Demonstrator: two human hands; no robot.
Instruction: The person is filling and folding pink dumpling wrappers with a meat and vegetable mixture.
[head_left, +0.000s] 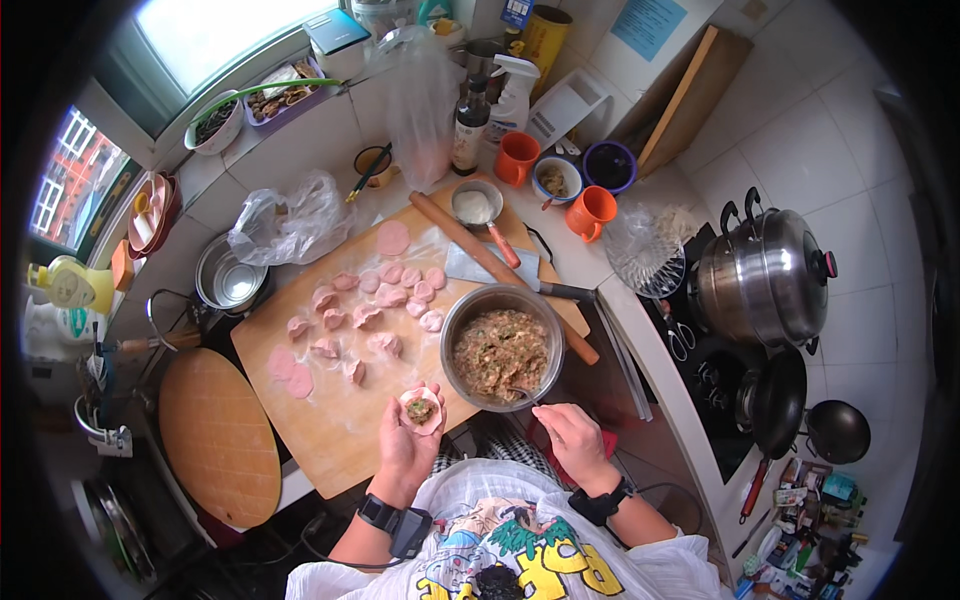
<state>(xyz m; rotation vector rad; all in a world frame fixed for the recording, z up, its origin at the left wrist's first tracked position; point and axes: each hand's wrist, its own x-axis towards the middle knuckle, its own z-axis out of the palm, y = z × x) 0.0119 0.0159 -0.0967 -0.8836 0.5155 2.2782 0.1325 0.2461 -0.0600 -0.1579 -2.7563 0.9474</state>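
Observation:
On the palm of my left hand (pixel 403 455) lies a round pink dumpling wrapper (pixel 434 425) with a lump of filling (pixel 420 410) in its middle; the fingers curl up around it. My right hand (pixel 576 448) pinches the handle of a spoon (pixel 527 395), whose head is down in the minced filling (pixel 497 350). That filling sits in a steel bowl (pixel 449 322) at the right side of the wooden board (pixel 330 430). Several folded pink dumplings (pixel 385 345) and flat wrappers (pixel 392 238) are spread over the floured board.
A rolling pin (pixel 462 236) and a knife (pixel 565 291) lie by the bowl, near a cup of flour (pixel 473 207). Orange mugs (pixel 516 157) and a dark bottle (pixel 469 130) stand behind. At right is a steel pot (pixel 765 270) on the stove; a round board (pixel 220 435) leans left.

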